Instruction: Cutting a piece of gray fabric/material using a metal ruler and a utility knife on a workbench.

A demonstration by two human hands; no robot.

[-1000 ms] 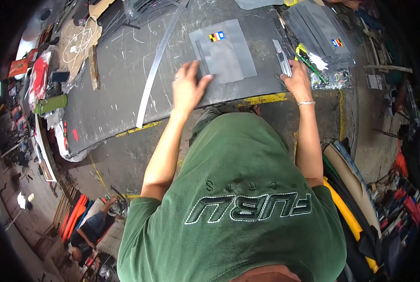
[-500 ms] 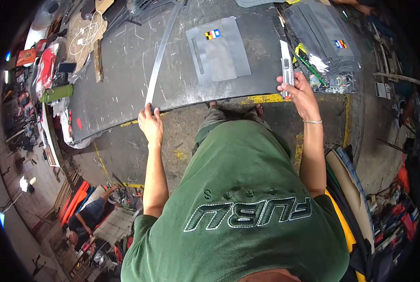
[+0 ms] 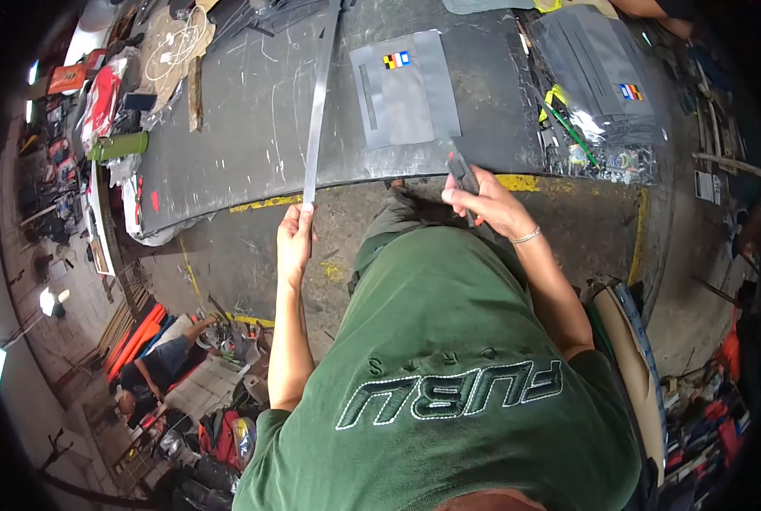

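Note:
My left hand (image 3: 294,243) is closed around the near end of a long metal ruler (image 3: 319,111), which reaches out over the dark tabletop (image 3: 236,128). My right hand (image 3: 495,204) grips a cutter knife (image 3: 460,175) just off the table's front edge, its tip pointing away from me. Past the knife lies a grey panel of sheet material (image 3: 410,106), with a long dark slot on its left side and a small colourful patch near its top.
A stack of similar grey panels (image 3: 597,64) in clear plastic lies at the table's right, beside a green pen-like stick (image 3: 572,132). On the left are a green cylindrical case (image 3: 121,145), a dark phone (image 3: 140,101) and a wooden stick (image 3: 195,94). Another person (image 3: 163,366) is at lower left.
The right hand has brought the cutter knife leftward from the table's right side to near the grey panel. The ruler has shifted right with my left hand; the view has moved slightly too.

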